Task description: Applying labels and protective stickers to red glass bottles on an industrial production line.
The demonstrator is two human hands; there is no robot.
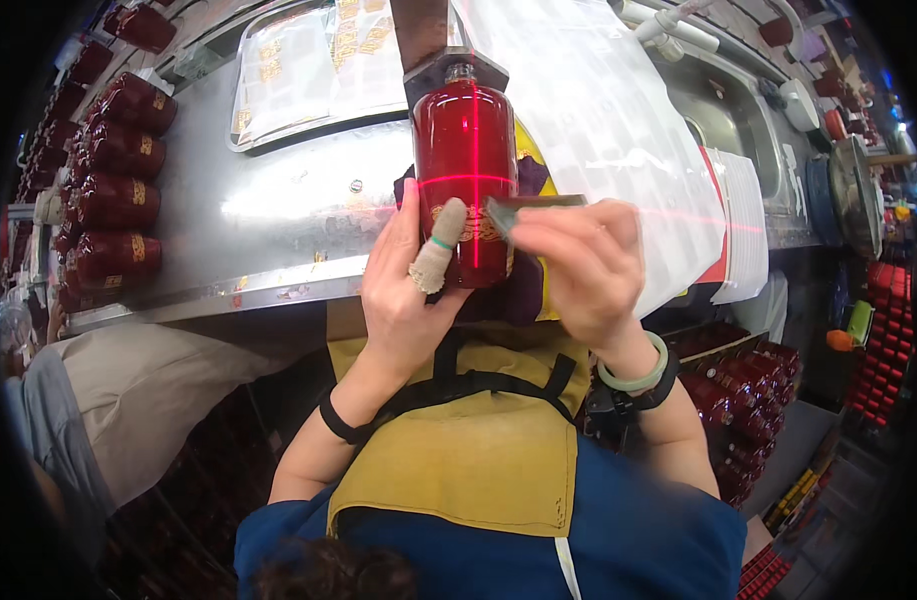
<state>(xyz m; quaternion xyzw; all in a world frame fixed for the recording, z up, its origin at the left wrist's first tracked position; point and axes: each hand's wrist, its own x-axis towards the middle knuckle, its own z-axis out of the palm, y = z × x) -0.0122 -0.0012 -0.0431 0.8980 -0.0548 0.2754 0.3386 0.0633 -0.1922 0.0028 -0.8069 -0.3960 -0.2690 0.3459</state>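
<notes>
A glossy red bottle lies with its neck away from me, against a metal bracket. My left hand is closed around its lower left side; one finger wears a beige knitted cover with a green band and rests on the glass. Beside that finger a gold decal shows on the bottle. In my right hand is a small grey-green scraper, pinched with its blade at the decal's right side. Red light lines cross the bottle. Dark purple cloth lies beneath it.
Several dark red bottles stand on the left of the metal table. Behind is a tray holding gold decal sheets. White translucent sheeting covers the right side, near a sink. More bottles sit below right. Someone's beige-clad leg is at left.
</notes>
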